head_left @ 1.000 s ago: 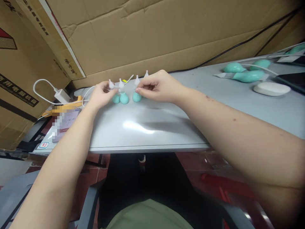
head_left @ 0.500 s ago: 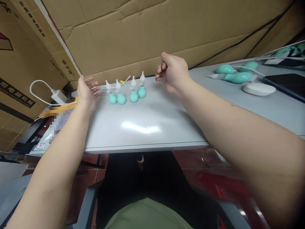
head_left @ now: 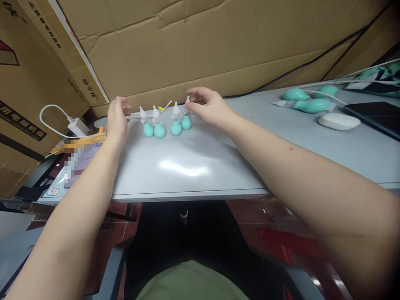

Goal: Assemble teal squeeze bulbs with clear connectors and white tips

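Several small teal bulbs with white nozzle tips [head_left: 159,130] stand upright in a row at the far side of the grey table [head_left: 187,166]. My right hand [head_left: 208,104] reaches in from the right, its thumb and forefinger pinched at the white tip of the rightmost bulb [head_left: 186,121]. My left hand [head_left: 117,118] hovers just left of the row with its fingers apart. It holds nothing and stands a little apart from the leftmost bulb [head_left: 148,129].
Cardboard boxes [head_left: 187,46] wall in the back and left. A white charger with its cable [head_left: 75,124] and a phone [head_left: 79,160] lie at the left. Larger teal bulbs [head_left: 308,105], a white oval object [head_left: 339,121] and a dark tablet [head_left: 375,114] lie at the right.
A second ago both hands were on the bulbs, then they drew away. Now my right hand has come back down to the rightmost bulb's tip, and my left hand stays beside the row.
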Available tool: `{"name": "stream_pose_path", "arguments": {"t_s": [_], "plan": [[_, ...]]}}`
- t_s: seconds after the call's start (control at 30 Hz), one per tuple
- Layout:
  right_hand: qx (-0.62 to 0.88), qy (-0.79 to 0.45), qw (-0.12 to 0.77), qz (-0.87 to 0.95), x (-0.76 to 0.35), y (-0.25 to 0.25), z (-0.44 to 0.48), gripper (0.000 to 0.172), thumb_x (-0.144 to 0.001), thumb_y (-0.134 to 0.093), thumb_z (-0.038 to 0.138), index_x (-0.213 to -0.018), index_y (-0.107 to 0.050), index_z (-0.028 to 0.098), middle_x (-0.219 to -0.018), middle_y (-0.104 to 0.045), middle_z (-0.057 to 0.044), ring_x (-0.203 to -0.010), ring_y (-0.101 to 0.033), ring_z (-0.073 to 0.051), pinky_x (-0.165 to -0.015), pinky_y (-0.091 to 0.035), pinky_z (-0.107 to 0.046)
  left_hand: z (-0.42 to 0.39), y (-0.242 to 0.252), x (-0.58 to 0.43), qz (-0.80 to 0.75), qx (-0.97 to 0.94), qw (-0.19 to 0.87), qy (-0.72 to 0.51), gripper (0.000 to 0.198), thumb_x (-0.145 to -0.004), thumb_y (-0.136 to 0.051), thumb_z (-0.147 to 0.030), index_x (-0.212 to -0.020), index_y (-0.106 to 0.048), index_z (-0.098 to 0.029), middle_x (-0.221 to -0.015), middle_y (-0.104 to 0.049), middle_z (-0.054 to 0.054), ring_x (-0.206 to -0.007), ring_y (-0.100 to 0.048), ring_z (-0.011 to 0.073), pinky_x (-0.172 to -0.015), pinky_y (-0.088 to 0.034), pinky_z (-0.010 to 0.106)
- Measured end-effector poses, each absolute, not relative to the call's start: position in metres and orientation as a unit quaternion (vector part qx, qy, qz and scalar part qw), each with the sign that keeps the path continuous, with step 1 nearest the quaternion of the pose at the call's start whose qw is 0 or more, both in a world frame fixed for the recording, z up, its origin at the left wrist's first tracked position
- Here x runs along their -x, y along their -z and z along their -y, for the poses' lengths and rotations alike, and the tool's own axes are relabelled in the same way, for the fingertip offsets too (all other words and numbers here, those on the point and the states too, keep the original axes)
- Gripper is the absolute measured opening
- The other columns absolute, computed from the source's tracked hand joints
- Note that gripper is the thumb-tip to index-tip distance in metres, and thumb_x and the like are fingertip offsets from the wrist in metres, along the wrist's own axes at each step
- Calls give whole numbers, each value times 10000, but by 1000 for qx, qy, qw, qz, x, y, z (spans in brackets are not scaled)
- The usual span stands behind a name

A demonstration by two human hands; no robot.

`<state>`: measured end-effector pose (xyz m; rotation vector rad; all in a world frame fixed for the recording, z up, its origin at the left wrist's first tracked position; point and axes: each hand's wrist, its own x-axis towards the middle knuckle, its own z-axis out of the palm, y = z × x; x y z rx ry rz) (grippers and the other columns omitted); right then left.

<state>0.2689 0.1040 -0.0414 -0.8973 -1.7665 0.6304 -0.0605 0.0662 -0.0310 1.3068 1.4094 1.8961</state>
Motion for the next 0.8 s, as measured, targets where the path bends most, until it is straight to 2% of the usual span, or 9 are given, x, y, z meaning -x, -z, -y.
{"name": "stream_pose_path", "arguments": {"t_s": [0.07, 0.17, 0.27, 0.33, 0.43, 0.53, 0.6, 0.7, 0.8], "plan": [[358, -248, 484, 759, -269, 44, -102, 274, -961, -943, 340, -1195, -817, 272, -1219, -779, -115, -1069, -695, -306, -1097, -653, -536, -64, 31, 60, -492, -506, 190, -682, 732, -970, -731, -1020, -1108, -737, -301, -1118, -799, 101, -1082, -729, 292, -959, -581, 433], [351, -200, 459, 792, -267, 46, -103, 136, -981, -898, 329, -977, -776, 268, -1015, -725, -88, -989, -642, -296, -1007, -612, -526, -61, 31, 61, -459, -555, 144, -678, 581, -1031, -771, -855, -1158, -729, -290, -1157, -792, 103, -1164, -755, 297, -1108, -604, 439], [357, -188, 452, 795, -269, 45, -104, 293, -1035, -914, 393, -900, -675, 290, -795, -576, -7, -796, -533, -242, -816, -515, -469, -55, 29, 59, -426, -592, 88, -678, 510, -1064, -756, -788, -1205, -727, -298, -1196, -761, 87, -1215, -767, 296, -1184, -598, 457], [370, -174, 476, 779, -272, 40, -103, 397, -1091, -909, 478, -887, -611, 313, -741, -519, 15, -744, -468, -224, -763, -449, -463, -48, 26, 55, -387, -621, 47, -679, 483, -1086, -754, -762, -1249, -737, -308, -1189, -730, 79, -1237, -766, 297, -1206, -596, 470], [359, -127, 555, 739, -274, 25, -89, 529, -1142, -878, 563, -854, -499, 333, -758, -489, 15, -747, -422, -211, -775, -411, -474, -30, 20, 47, -322, -678, 5, -661, 443, -1126, -754, -722, -1307, -765, -318, -1133, -711, 79, -1162, -771, 300, -1172, -630, 499], [287, -116, 614, 726, -269, 7, -63, 596, -1160, -835, 678, -856, -456, 334, -792, -484, 4, -753, -398, -207, -773, -408, -472, -10, 14, 36, -354, -704, 12, -616, 411, -1094, -805, -693, -1248, -816, -313, -1126, -723, 87, -1184, -799, 323, -1134, -676, 524], [267, -139, 585, 753, -260, 2, -44, 587, -1139, -832, 744, -879, -511, 327, -803, -530, -19, -771, -440, -225, -764, -422, -472, 2, 10, 26, -395, -721, 59, -566, 373, -1020, -903, -621, -1190, -843, -294, -1087, -727, 84, -1169, -805, 333, -1093, -684, 515], [259, -215, 536, 774, -242, 8, -23, 631, -1050, -865, 880, -941, -615, 310, -867, -643, -42, -814, -540, -245, -729, -459, -446, 14, 8, 12, -383, -771, 116, -495, 398, -894, -983, -540, -1173, -878, -277, -1151, -797, 94, -1010, -776, 290, -958, -664, 460], [191, -300, 511, 782, -227, 19, -18, 670, -986, -894, 939, -989, -699, 298, -932, -724, -46, -819, -618, -236, -743, -528, -428, 17, 10, 2, -349, -814, 123, -448, 262, -954, -892, -510, -1030, -855, -262, -1017, -796, 72, -858, -708, 249, -824, -585, 411]]}}
